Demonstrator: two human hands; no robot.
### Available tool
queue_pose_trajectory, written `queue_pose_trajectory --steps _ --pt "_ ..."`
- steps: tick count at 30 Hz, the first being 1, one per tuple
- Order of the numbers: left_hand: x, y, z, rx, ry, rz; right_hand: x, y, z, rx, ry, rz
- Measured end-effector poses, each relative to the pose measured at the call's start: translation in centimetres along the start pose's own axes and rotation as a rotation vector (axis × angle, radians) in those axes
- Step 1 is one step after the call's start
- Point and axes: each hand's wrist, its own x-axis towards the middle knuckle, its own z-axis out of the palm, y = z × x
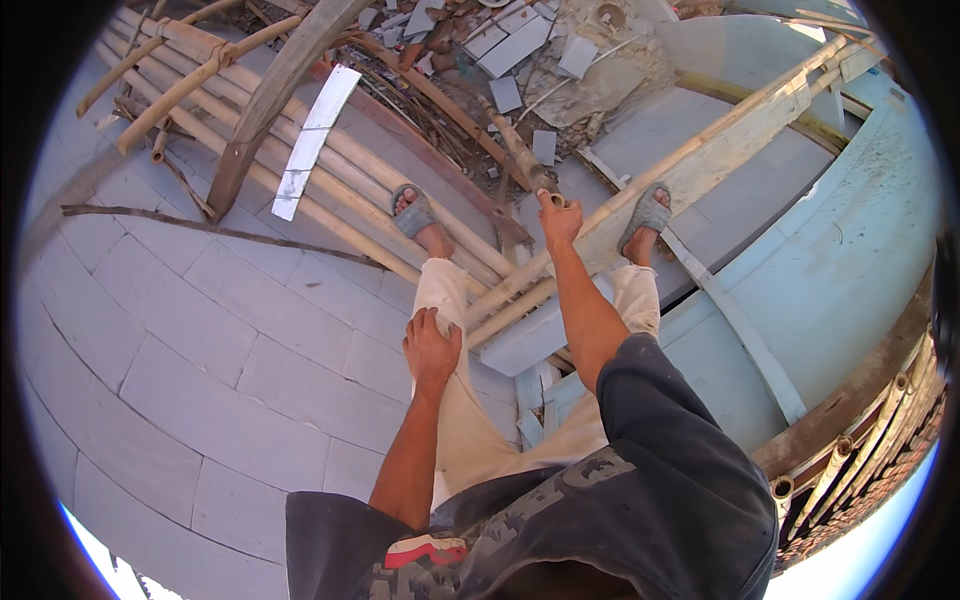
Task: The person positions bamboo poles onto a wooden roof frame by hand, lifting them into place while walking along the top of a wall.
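Observation:
My right hand point(560, 218) is wrapped round the near end of a bamboo pole point(522, 158), whose hollow end shows at my fingers. The pole slants away from me, down toward the rubble. My left hand point(432, 350) lies on my left leg just below the knee, fingers spread over the pale trousers point(470, 410). Both feet, in grey slide sandals point(648, 215), are on the bamboo and planks: the left on a row of bamboo poles point(340, 190), the right on a board.
A grey block wall point(250, 380) fills the left. A curved dark timber point(275, 100) and a strip of white tiles point(315, 145) lie across the poles. Broken tiles point(515, 48) and debris lie far below. A light-blue wall point(800, 310) runs along the right, with more bamboo point(835, 465) beyond.

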Motion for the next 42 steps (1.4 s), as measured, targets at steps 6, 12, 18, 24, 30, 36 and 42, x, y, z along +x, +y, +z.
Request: queue_pose_trajectory --steps 6,12,18,24,30,36,42 --pt "0.0 -0.8 0.2 -0.002 0.03 -0.004 1.2 -3.7 4.6 0.298 0.043 0.223" --pt "0.2 -1.5 0.9 0.028 0.078 0.033 2.9 0.5 5.8 0.456 0.066 0.401" --pt "0.4 -1.0 1.4 0.035 0.046 0.031 0.7 11.2 4.2 0.596 0.046 0.606" --pt "0.4 -1.4 1.5 0.056 0.055 0.068 -2.7 15.7 4.2 0.961 0.248 0.937" --pt "0.8 -0.7 1.8 0.05 0.054 0.117 2.0 15.0 4.9 0.959 0.193 0.833" --pt "0.7 -1.0 1.9 0.055 0.062 0.124 3.1 12.1 3.3 0.979 0.318 0.904" --pt "1.0 -0.8 2.0 0.07 0.057 0.141 2.3 17.6 1.9 0.955 0.271 0.887"
